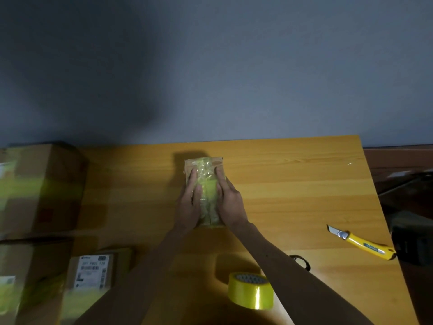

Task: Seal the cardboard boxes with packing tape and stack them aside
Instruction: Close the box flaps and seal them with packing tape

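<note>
1. I am logging the large boxes (42,184) at the far left, banded with yellow tape. They are blurred, and no writing is showing.
2. I am noting a labelled box (93,270) at the near left. It is carrying a white shipping label with barcodes, but the print is too blurred to read.
3. The left hand (189,202) is lying flat with straight fingers, pressing the left of the small box (208,165), which is sitting mid-table (293,184).
4. The right hand (229,202) is likewise lying flat and gripping nothing, pressing the box's right side. The tape is looking wrinkled, and I am judging that uneven pressing could trap creases and leave edges lifting.
5. The tape roll (251,292) is standing near centre, beside the right forearm. An arm drawing back could knock it.
6. The utility knife (360,242) is lying to the right with its blade exposed, near the table's edge. A brushing arm is risking a cut or sending the knife off the table. I am finding no readable brand.
</note>
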